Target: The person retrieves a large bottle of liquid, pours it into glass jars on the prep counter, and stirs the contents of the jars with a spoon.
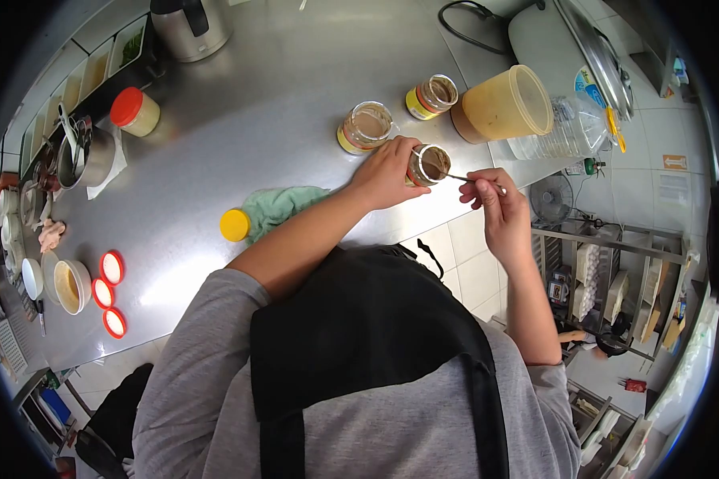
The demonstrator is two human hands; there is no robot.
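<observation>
My left hand [387, 174] is wrapped round an open glass jar [430, 165] with brown contents near the table's front edge. In my right hand [494, 209] is the handle of a metal spoon [458, 177], pinched between the fingers; its other end is inside that jar. Just beyond my left hand stands a second open jar [366, 128] with brown contents and a yellow label. A third open jar [431, 97] stands behind the held one, beside a large translucent container [503, 104] with brown contents.
A green cloth [284, 209] and a yellow lid [235, 225] lie left of my forearm. Three red lids [112, 268] and a bowl [72, 286] are further left. A red-lidded jar [136, 112] and kettle [190, 28] stand at the back left, a plastic bottle [571, 128] at the right.
</observation>
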